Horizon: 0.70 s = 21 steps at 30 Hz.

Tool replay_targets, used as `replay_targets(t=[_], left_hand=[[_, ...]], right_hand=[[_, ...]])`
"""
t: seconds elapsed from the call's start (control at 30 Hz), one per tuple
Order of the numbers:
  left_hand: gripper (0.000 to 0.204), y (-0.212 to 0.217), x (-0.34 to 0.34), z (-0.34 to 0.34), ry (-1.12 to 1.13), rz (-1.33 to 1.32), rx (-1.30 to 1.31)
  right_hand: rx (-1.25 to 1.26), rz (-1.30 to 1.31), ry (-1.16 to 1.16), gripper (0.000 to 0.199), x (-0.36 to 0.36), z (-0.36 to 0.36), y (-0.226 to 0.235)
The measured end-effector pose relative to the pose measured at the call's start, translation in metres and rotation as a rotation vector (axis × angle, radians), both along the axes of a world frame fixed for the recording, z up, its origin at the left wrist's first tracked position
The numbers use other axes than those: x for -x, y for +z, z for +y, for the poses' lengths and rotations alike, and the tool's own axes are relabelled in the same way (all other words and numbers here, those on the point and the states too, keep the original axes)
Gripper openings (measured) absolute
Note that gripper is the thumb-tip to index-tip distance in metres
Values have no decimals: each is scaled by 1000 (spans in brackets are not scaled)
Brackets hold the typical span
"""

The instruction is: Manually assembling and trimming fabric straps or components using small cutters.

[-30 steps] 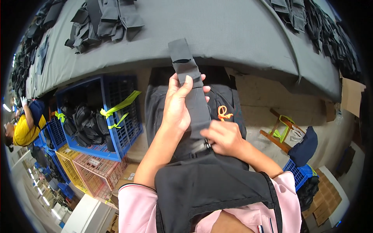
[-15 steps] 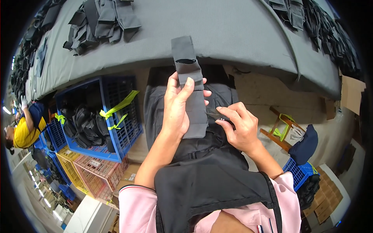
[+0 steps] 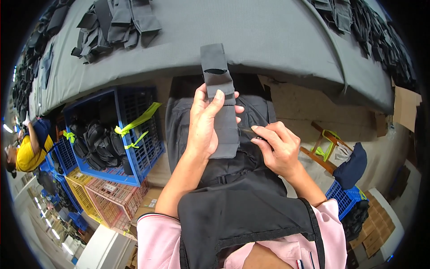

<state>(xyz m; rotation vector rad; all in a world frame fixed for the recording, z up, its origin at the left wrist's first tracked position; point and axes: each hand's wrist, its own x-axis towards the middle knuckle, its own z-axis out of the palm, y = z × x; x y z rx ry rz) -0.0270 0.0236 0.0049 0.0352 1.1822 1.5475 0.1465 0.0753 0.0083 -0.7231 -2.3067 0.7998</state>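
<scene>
My left hand (image 3: 202, 125) is closed round a dark grey fabric strap piece (image 3: 226, 139), its thumb pressed on the front and its fingertips showing past the right edge. The strap piece stands lengthwise over my lap, its far end above the table's edge, with a dark slit across its upper part. To the right, my right hand (image 3: 283, 148) pinches a pair of small thread snips (image 3: 247, 130), whose slim pointed tip is directed at the strap's right edge. The grip of the snips is mostly hidden in my fingers. I wear a black apron (image 3: 242, 210).
Ahead lies a grey cloth-covered table (image 3: 251, 36), with grey fabric pieces (image 3: 121, 24) piled at left and more (image 3: 342, 18) at right. A blue crate (image 3: 130, 179) of black items stands left. A wooden stool (image 3: 329, 148) is at right. Far left, a person in yellow (image 3: 29, 154) works.
My right hand has drawn slightly right and down with the snips, away from the strap piece. The strap's far end has shifted a little right; my left hand keeps its hold.
</scene>
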Motion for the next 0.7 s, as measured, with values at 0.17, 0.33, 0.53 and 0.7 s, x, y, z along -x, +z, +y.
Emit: replay_targets(t=[0.17,0.33,0.53,0.7], left_hand=[[44,1,-1,1,-11,-1,-7],[44,2,-1,1,-6,-3,-5],[43,2,-2,0,-16,-4,-6],[41,0,-4,3,-4,8,-16]], right_hand=[[-34,-92,42,32,0,1,2],[-81,-146,57,31,0,1,7],[4,-175,77,29,4,-1,10],[851,273,-29,19,5,-9,-16]])
